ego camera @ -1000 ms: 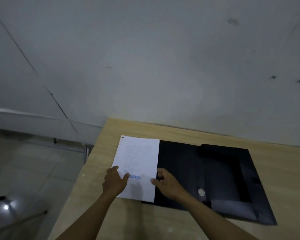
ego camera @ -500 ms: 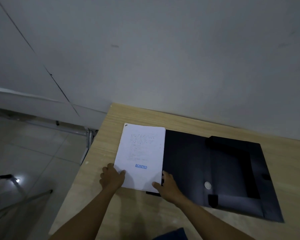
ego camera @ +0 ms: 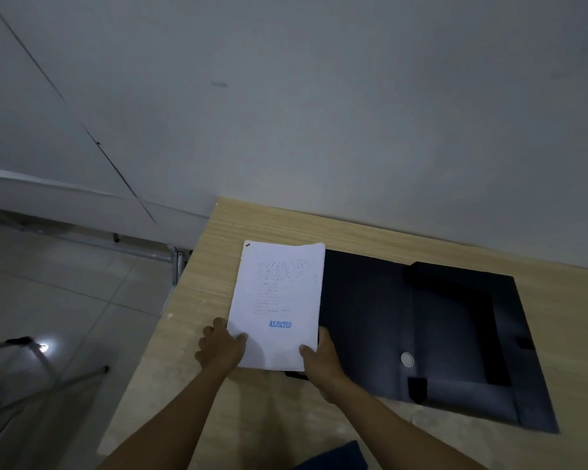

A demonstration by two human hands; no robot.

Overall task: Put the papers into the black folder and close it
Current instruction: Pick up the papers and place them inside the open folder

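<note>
Wooden worktop: both hands, left and right, pinch white papers stamped REJECTED; open black folder at three o'clock.

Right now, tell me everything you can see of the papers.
The papers are a thin white stack, stapled or clipped at the far left corner, with faint print and a blue "REJECTED" stamp. They overlap the open black folder's left part. The left hand and right hand grip the near corners.
</note>
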